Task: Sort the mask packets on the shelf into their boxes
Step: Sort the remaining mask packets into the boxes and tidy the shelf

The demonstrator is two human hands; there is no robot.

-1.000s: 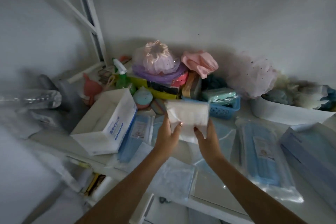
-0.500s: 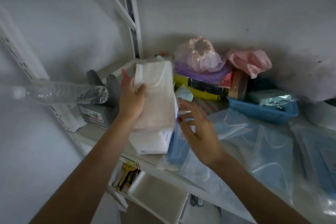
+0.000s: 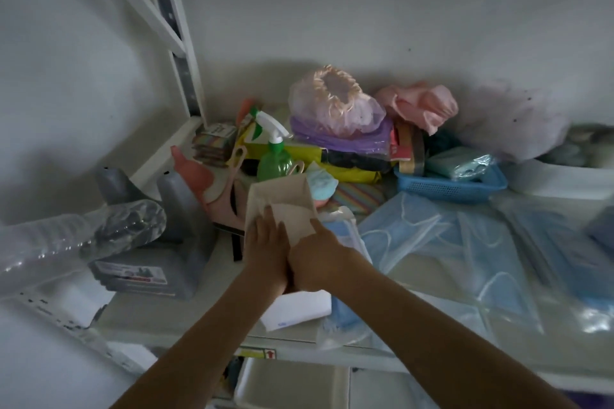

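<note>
Pushing the white packet (image 3: 282, 206) into the white box (image 3: 299, 309) with both flat hands, left hand (image 3: 265, 242) and right hand (image 3: 315, 259), you grip nothing, so the box could tip off the shelf (image 3: 199, 309) edge just below it.

Spray bottle (image 3: 274, 156) behind box (image 3: 299, 309), basket (image 3: 448, 188) rightward

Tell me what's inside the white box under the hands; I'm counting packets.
Only one pale mask packet shows in the white box, pressed by the left hand and right hand. Anything beneath is covered.
</note>
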